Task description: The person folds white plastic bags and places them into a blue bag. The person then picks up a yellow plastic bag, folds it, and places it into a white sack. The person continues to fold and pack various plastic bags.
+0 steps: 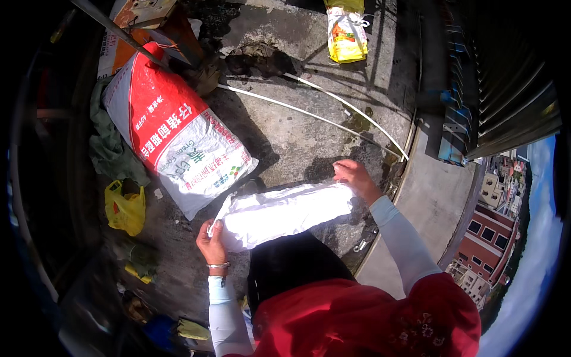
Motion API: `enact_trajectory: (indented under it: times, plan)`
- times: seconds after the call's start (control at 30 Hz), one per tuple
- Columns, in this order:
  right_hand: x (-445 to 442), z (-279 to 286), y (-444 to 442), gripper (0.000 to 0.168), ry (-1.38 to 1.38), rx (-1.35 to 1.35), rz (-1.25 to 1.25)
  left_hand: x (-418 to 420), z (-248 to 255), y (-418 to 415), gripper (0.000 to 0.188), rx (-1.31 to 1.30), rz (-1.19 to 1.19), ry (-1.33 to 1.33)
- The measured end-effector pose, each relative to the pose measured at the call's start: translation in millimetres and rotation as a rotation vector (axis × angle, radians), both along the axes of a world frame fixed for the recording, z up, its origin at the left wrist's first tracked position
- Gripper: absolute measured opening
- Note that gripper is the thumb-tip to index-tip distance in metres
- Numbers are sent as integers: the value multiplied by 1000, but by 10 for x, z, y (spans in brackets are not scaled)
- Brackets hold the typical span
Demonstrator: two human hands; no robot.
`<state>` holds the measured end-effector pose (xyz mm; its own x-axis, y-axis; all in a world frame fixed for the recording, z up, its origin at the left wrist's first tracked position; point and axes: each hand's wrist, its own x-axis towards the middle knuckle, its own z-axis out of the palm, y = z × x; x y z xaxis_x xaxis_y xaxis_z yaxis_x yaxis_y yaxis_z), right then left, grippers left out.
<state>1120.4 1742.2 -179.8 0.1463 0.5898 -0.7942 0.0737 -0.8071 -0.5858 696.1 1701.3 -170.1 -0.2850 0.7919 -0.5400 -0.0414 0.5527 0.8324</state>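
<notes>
A folded, crumpled white sheet (285, 214) stretches between my hands above my dark trousers, glaring in the sun. Whether it is cloth or plastic I cannot tell. My left hand (213, 243) grips its left end, with the thumb over the near face. At the upper right corner, my right hand (354, 176) pinches the edge; part of its grip is hidden. Beyond the sheet, on the left, a large red and white feed sack (178, 129) lies on the concrete floor (285, 129).
Two thin white pipes (321, 111) cross the floor. A yellow and white bag (348, 31) lies at the far side, and a yellow plastic bag (126, 207) at the left. A concrete ledge (432, 187) runs along the right, with buildings far below. A metal pole (116, 29) slants over the sack.
</notes>
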Motion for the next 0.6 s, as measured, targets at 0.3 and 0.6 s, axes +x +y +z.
enact_trajectory:
  times: [0.3,0.6]
  plan:
    - [1388,-985,1117,27,-101,-48,-171,1223,-801,1043,34,-35,90,-46]
    - [2851,-2707,2589,42,-165,-2,-356,1886,-1540,1515,33,-199,278,-28]
